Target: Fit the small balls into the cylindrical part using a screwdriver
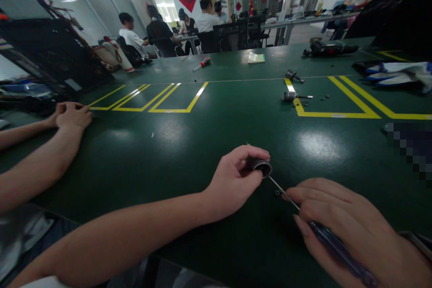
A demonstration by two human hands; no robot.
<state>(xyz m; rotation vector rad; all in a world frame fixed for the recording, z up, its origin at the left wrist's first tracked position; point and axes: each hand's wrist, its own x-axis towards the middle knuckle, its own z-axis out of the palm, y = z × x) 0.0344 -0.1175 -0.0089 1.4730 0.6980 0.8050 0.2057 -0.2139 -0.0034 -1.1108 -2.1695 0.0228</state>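
Observation:
My left hand (236, 180) is closed around a small dark metal cup-shaped part (265, 167), its open end facing right toward me. A thin end sticks out behind the fingers. In my right hand (340, 216) is a screwdriver (324, 231) with a dark translucent handle and a slim metal shaft. The shaft points up and left to the cup's mouth; whether its tip touches the inside cannot be seen. A small dark ring (277, 192) lies on the table just below the shaft. Further off, two similar cup-shaped metal parts with shafts (289, 96) rest near the yellow tape.
Yellow tape outlines (168, 110) mark the green table (189, 153). Toward the back lie a red screwdriver (202, 64), a pale notepad (256, 57), a black power tool (329, 48) and blue-white gloves (398, 75). Another person's hands (72, 116) rest at left.

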